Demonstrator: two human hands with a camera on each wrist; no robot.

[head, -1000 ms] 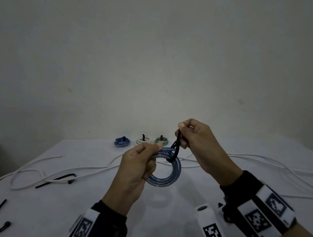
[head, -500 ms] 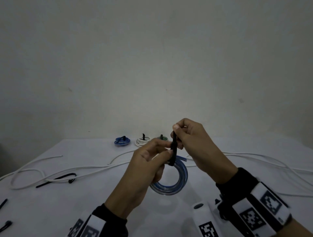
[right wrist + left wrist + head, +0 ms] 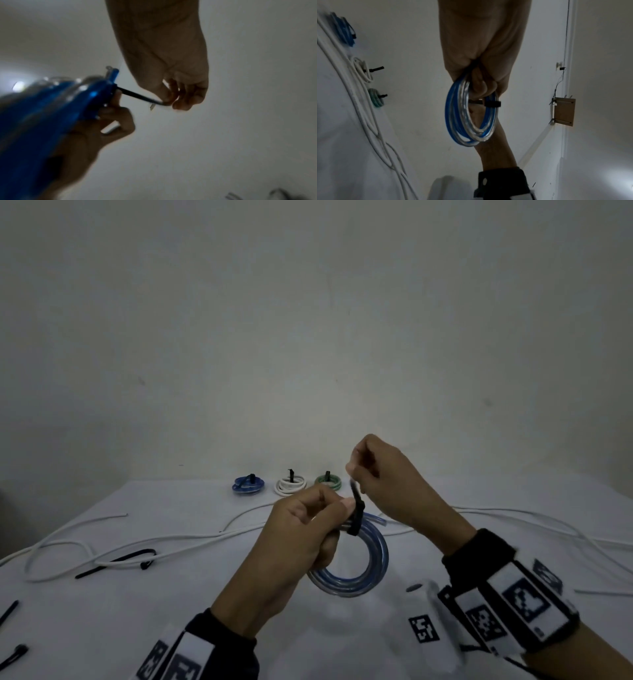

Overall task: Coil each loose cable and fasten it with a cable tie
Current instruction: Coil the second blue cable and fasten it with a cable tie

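The left hand (image 3: 301,529) holds the blue coil (image 3: 356,573) in the middle of the frame, raised above the worktop (image 3: 102,611), its fingers curled round the strands at the top of the ring. The black cable tie (image 3: 356,508) is already wrapped round those strands, just beside the left thumb. Its free tail runs from the coil up and a little to the left in the head view, toward the right hand (image 3: 383,477), which pinches it between thumb and fingers (image 3: 180,105). So the long axis of the tail points away from the coil, nearly straight. I judge the next pull must follow this line, the right hand going away from the coil while the left one keeps it steady.
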